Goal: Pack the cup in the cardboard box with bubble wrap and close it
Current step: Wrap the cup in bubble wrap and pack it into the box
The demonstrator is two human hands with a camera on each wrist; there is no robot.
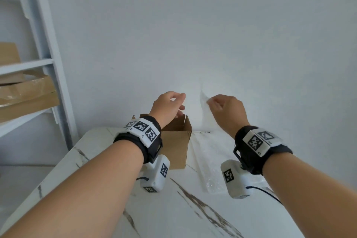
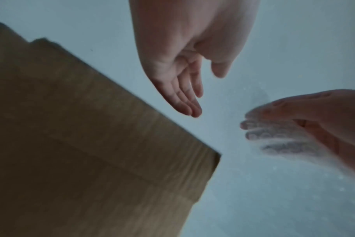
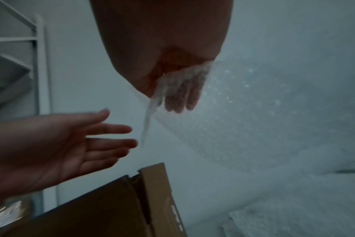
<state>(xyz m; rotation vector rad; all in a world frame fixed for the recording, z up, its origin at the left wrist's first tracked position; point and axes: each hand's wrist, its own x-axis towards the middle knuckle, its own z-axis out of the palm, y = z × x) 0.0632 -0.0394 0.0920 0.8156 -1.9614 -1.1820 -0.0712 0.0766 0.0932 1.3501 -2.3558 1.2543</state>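
Closest to my head camera are two bare forearms with black wrist straps carrying white marker blocks, reaching out over a white marble-patterned table (image 1: 173, 208). Beyond the left wrist stands the cardboard box (image 1: 176, 147), brown, with its top flaps up and open. Just right of the box, a clear sheet of bubble wrap (image 1: 204, 121) trails from the table surface up into the air. My right hand (image 1: 228, 110) has its fingers curled and pinching the sheet's upper edge; the right wrist view shows the plastic draped over those fingers. My left hand (image 1: 168, 106) hovers above the box with fingers straight and relaxed, holding nothing, a small gap away from the hanging edge. Farther back are a plain white wall and, at far left, a white shelf unit (image 1: 44, 60) holding flat cardboard. The cup is not visible in any view, so I cannot tell whether it is inside the box or elsewhere. My worry: the sheet is held at one point only, so it may slip or fold on itself, and its trailing end could catch a flap and drag the light box.
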